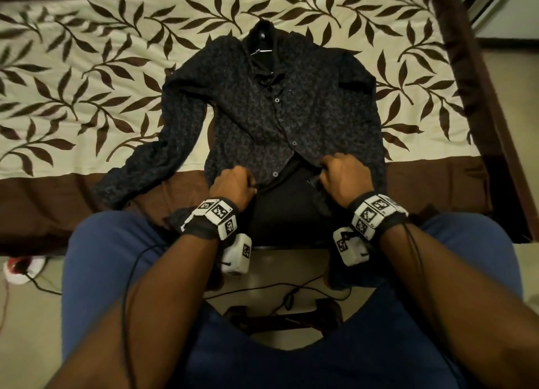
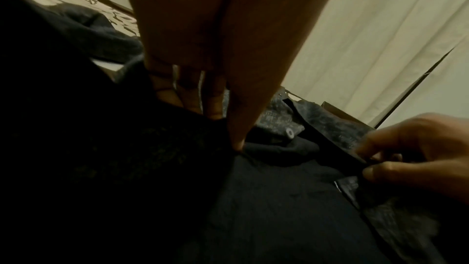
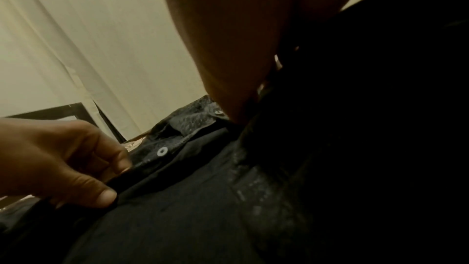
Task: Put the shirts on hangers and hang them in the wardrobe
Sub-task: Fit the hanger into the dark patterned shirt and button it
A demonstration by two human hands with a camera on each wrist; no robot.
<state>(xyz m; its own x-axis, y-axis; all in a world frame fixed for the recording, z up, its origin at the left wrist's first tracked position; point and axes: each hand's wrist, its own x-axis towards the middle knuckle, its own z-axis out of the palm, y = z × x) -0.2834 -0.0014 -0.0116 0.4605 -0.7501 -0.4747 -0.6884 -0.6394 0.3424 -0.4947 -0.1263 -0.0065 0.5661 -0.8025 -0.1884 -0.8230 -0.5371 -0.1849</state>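
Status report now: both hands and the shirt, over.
Left hand pinches the left front edge of the shirt. Right hand pinches the right edge. Shirt flat on bedspread, lower front unbuttoned. Nothing in the way.

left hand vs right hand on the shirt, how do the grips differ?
The left hand pinches the shirt's button-side front edge; the right hand pinches the opposite, buttonless edge. The left hand sits slightly nearer the person, the right a little farther up the shirt. Both curl round fabric at the open lower front, holding it apart.
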